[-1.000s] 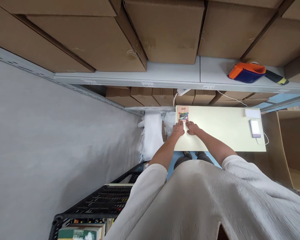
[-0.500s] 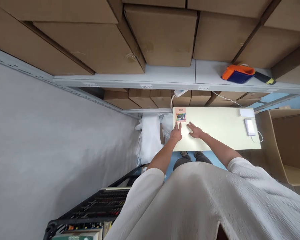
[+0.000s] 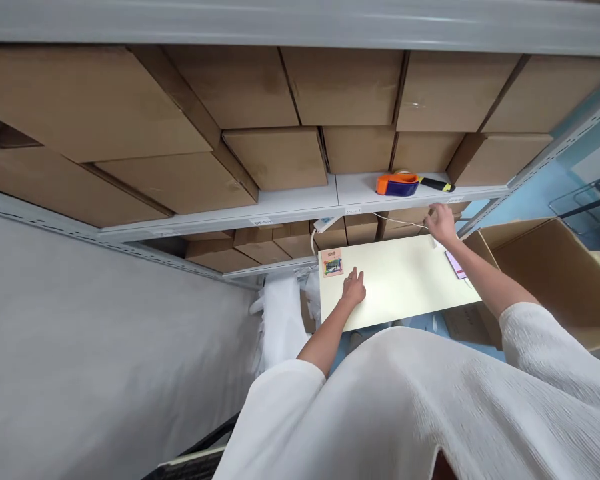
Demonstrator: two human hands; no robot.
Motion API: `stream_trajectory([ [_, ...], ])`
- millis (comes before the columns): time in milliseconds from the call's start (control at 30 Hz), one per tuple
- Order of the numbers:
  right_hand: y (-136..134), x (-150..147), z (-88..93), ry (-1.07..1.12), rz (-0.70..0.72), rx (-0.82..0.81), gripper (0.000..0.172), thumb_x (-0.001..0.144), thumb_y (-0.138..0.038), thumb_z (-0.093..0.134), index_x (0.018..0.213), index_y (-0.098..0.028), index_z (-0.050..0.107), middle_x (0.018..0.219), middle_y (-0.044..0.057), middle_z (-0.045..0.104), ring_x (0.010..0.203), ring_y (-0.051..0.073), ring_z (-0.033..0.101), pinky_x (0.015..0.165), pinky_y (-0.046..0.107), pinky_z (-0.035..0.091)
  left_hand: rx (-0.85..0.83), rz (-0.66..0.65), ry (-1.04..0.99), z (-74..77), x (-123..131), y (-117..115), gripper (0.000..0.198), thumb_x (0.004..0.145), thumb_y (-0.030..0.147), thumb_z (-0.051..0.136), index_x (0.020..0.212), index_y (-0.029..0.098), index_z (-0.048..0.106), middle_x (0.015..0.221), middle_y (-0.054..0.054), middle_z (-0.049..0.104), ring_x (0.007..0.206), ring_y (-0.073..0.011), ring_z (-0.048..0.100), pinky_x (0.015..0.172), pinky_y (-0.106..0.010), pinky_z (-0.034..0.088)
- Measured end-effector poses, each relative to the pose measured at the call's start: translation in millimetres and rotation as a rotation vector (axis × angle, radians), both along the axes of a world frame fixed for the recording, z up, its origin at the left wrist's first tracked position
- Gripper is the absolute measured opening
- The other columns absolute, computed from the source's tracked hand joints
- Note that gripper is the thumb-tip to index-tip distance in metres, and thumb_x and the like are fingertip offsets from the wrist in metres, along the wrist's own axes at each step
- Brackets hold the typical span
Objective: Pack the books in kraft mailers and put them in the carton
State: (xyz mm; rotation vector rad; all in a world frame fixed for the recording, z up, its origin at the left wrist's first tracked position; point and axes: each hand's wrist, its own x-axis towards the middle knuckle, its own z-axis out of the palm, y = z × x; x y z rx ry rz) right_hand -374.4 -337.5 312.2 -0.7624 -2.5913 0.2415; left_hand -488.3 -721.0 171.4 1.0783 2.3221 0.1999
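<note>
A: Commence at the left.

B: White sheeting [image 3: 280, 313] beside the table [image 3: 395, 273]. On the table's left end lies a pink booklet [image 3: 331, 263], flat, picture side up, touched by neither hand.

A: The left hand [image 3: 353, 287]?

B: Just right of the booklet, fingers spread, apparently resting on the tabletop; nothing seen in its grasp.

A: Change noted?

B: The hands, near one another half a second ago, are now well apart. The right hand [image 3: 441, 223] has crossed to the table's right end, fingers curled, over a small white item [image 3: 436, 243]. Whether it grips anything cannot be determined.

A: Significance?

B: Attention, I judge, has passed from booklet to right end. Rightmost: a phone [image 3: 455, 265] beside the forearm, then an open carton [image 3: 540, 267]
</note>
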Motion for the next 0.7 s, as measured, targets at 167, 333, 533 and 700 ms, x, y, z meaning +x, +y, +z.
stream_trajectory([
  [167, 60.6, -37.3, 49.7, -0.067, 0.029, 0.115, 0.052, 0.106, -0.041, 0.049, 0.147, -0.014, 0.066, 0.151, 0.027, 0.064, 0.132, 0.044, 0.058, 0.11, 0.063, 0.051, 0.037, 0.044, 0.026, 20.5, 23.8, 41.1, 0.073, 0.104, 0.024, 0.052, 0.175, 0.018, 0.039, 0.189, -0.018, 0.022, 0.174, -0.0323, 0.03, 0.139, -0.049, 0.03],
  [333, 97.3, -61.4, 55.1, -0.135, 0.075, 0.078, 0.051, 0.104, -0.043, 0.051, 0.139, -0.012, 0.071, 0.137, 0.028, 0.072, 0.125, 0.045, 0.059, 0.108, 0.064, 0.05, 0.026, 0.097, 0.051, 23.4, 48.4, 61.9, 0.07, 0.104, 0.025, 0.056, 0.172, 0.02, 0.043, 0.189, -0.018, 0.023, 0.172, -0.0333, 0.033, 0.137, -0.05, 0.033],
  [533, 115.6, -69.6, 52.2, -0.123, 0.121, 0.019, 0.051, 0.106, -0.043, 0.047, 0.134, -0.009, 0.072, 0.122, 0.029, 0.076, 0.122, 0.046, 0.06, 0.108, 0.065, 0.046, -0.004, 0.15, 0.05, 13.7, 75.9, 75.7, 0.067, 0.103, 0.025, 0.059, 0.169, 0.02, 0.048, 0.189, -0.018, 0.026, 0.171, -0.0355, 0.035, 0.137, -0.051, 0.034],
  [700, 118.7, -58.3, 51.2, -0.065, 0.122, -0.02, 0.04, 0.103, -0.043, 0.055, 0.127, -0.014, 0.07, 0.12, 0.026, 0.076, 0.118, 0.045, 0.059, 0.106, 0.062, 0.046, -0.002, 0.16, 0.025, 2.1, 92.0, 87.3, 0.06, 0.104, 0.023, 0.057, 0.164, 0.017, 0.055, 0.188, -0.019, 0.028, 0.171, -0.0348, 0.036, 0.136, -0.049, 0.036],
])
